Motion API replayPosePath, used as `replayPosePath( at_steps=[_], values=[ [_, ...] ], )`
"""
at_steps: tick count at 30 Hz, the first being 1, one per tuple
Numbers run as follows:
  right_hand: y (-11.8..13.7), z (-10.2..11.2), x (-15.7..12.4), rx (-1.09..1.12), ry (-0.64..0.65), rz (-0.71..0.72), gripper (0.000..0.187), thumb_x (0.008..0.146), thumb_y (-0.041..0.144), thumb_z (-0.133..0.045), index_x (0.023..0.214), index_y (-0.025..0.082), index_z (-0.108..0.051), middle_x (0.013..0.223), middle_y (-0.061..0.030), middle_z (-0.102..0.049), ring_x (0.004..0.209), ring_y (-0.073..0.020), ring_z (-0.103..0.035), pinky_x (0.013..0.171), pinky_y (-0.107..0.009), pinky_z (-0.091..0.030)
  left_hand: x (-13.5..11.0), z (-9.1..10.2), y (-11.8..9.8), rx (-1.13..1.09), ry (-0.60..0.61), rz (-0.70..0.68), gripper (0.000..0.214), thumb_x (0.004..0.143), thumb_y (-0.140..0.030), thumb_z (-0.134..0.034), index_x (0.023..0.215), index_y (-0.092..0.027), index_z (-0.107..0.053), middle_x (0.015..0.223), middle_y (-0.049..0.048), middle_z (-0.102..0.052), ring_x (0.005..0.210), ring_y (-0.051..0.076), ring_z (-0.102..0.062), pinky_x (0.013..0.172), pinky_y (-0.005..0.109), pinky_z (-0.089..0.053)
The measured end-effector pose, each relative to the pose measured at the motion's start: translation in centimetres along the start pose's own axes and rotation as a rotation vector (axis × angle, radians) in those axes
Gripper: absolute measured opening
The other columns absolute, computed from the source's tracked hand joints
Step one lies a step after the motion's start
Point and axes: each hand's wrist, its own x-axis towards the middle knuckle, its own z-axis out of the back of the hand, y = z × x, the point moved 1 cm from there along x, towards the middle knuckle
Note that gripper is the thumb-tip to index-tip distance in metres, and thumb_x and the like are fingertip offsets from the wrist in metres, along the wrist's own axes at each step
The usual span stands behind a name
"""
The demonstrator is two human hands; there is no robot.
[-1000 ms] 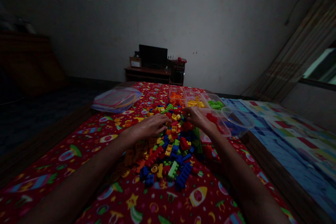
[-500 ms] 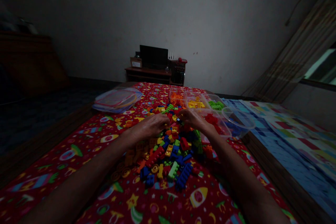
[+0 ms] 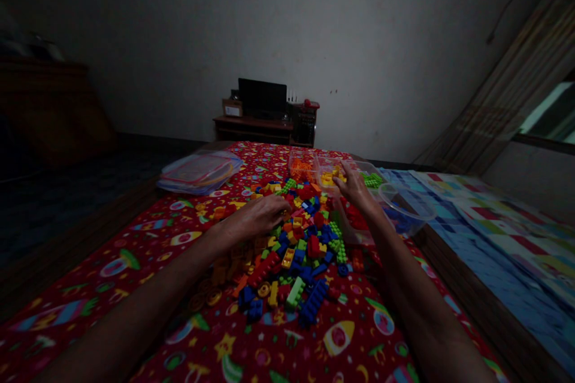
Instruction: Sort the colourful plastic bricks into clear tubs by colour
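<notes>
A mixed heap of toy building bricks (image 3: pixel 294 257) in red, blue, yellow, green and orange lies on a red patterned cloth (image 3: pixel 179 275). My left hand (image 3: pixel 267 213) is at the heap's left side, fingers pinched together; what they may hold is too dim and small to make out. My right hand (image 3: pixel 354 190) reaches over a clear container with yellow bricks (image 3: pixel 331 176), its thumb and forefinger apart, with no brick visible between them. To its right are green bricks (image 3: pixel 372 180) in another compartment. Red bricks (image 3: pixel 354 216) in a nearer container are partly hidden by my right wrist.
Orange pieces (image 3: pixel 302 169) fill a compartment at the back. A round clear tub (image 3: pixel 415 210) with blue bricks stands at the right. Stacked clear lids (image 3: pixel 197 173) lie at the back left. A bed (image 3: pixel 476 239) adjoins on the right; a monitor (image 3: pixel 263 97) stands beyond.
My right hand has moved from the heap to the right and up over the yellow bricks' container, and its fingers have spread. My left hand has hardly moved.
</notes>
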Motion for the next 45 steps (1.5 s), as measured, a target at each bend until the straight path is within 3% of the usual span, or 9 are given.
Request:
replayPosePath(
  at_steps=[4, 7, 12, 16, 24, 30, 37, 42, 45],
  values=[
    [-0.3, 0.4, 0.1, -0.043, -0.001, 0.003, 0.046, 0.083, 0.025, -0.051, 0.127, 0.013, -0.056, 0.120, -0.0179, -0.062, 0.106, -0.0255, -0.059, 0.092, -0.041, -0.044, 0.0, 0.5, -0.4, -0.018, 0.011, -0.002, 0.020, 0.088, -0.017, -0.044, 0.096, -0.019, -0.062, 0.092, 0.0044, -0.066, 0.085, 0.015, -0.060, 0.075, 0.024, -0.046],
    [1.2, 1.0, -0.1, -0.037, 0.166, 0.017, 0.032, 0.083, 0.019, -0.048, 0.106, 0.010, -0.067, 0.098, -0.0143, -0.069, 0.082, -0.0194, -0.063, 0.075, -0.031, -0.047, 0.1, 1.1, -1.1, -0.019, 0.021, -0.005, 0.021, 0.087, -0.015, -0.044, 0.095, -0.018, -0.063, 0.090, 0.0054, -0.066, 0.083, 0.015, -0.060, 0.072, 0.024, -0.046],
    [4.3, 1.2, -0.9, -0.084, 0.475, 0.105, 0.018, 0.074, 0.007, -0.050, 0.068, 0.010, -0.067, 0.060, -0.0014, -0.058, 0.053, -0.0091, -0.046, 0.052, -0.022, -0.030, 0.0, 1.4, -1.3, -0.030, 0.011, -0.023, 0.021, 0.086, -0.013, -0.044, 0.095, -0.018, -0.062, 0.091, 0.0051, -0.065, 0.083, 0.015, -0.060, 0.072, 0.024, -0.046],
    [6.1, 0.8, -1.7, -0.065, 0.536, 0.226, 0.015, 0.079, 0.014, -0.056, 0.070, 0.011, -0.067, 0.058, 0.0015, -0.053, 0.051, -0.0066, -0.039, 0.050, -0.022, -0.023, -0.2, 1.1, -0.7, -0.005, -0.021, 0.008, 0.018, 0.085, -0.014, -0.049, 0.097, -0.019, -0.062, 0.095, 0.0053, -0.063, 0.086, 0.016, -0.060, 0.074, 0.024, -0.046],
    [9.5, -0.6, -3.9, -0.070, 0.778, 0.464, 0.013, 0.080, 0.022, -0.063, 0.086, 0.013, -0.071, 0.073, -0.0039, -0.064, 0.061, -0.0095, -0.047, 0.054, -0.022, -0.026, -0.1, 0.9, -0.1, -0.030, -0.082, 0.040, 0.026, 0.081, -0.017, -0.054, 0.106, -0.018, -0.060, 0.103, 0.0078, -0.065, 0.096, 0.019, -0.060, 0.084, 0.030, -0.048],
    [9.0, -0.2, -3.5, -0.044, 0.709, 0.479, 0.014, 0.082, 0.013, -0.056, 0.086, 0.012, -0.069, 0.071, -0.0025, -0.062, 0.059, -0.0084, -0.046, 0.056, -0.021, -0.028, 0.3, 2.1, -1.1, -0.139, -0.077, 0.156, 0.034, 0.083, -0.021, -0.049, 0.116, -0.019, -0.057, 0.100, 0.0047, -0.069, 0.089, 0.018, -0.065, 0.083, 0.030, -0.050],
    [7.0, 0.9, -2.1, -0.051, 0.679, 0.275, 0.014, 0.080, 0.011, -0.056, 0.083, 0.011, -0.069, 0.071, -0.0029, -0.063, 0.060, -0.0096, -0.048, 0.057, -0.022, -0.032, 0.2, 2.2, -1.2, -0.140, -0.088, 0.195, 0.031, 0.084, -0.025, -0.050, 0.113, -0.020, -0.061, 0.103, 0.0057, -0.071, 0.093, 0.020, -0.066, 0.082, 0.031, -0.050],
    [2.8, 1.0, -1.4, -0.093, 0.156, 0.051, 0.030, 0.089, 0.022, -0.046, 0.113, 0.014, -0.062, 0.100, -0.0122, -0.065, 0.089, -0.0201, -0.057, 0.076, -0.030, -0.041, 0.3, 2.0, -1.0, -0.130, -0.091, 0.206, 0.031, 0.084, -0.026, -0.051, 0.113, -0.020, -0.061, 0.102, 0.0058, -0.071, 0.091, 0.020, -0.066, 0.081, 0.031, -0.050],
    [1.7, 0.8, -1.2, -0.133, 0.080, 0.042, 0.034, 0.090, 0.023, -0.045, 0.118, 0.012, -0.059, 0.103, -0.0149, -0.064, 0.093, -0.0217, -0.056, 0.080, -0.032, -0.041, 0.4, 2.3, -1.2, -0.147, -0.097, 0.229, 0.033, 0.083, -0.025, -0.050, 0.114, -0.019, -0.060, 0.098, 0.0052, -0.072, 0.089, 0.020, -0.067, 0.080, 0.030, -0.051]
  ],
)
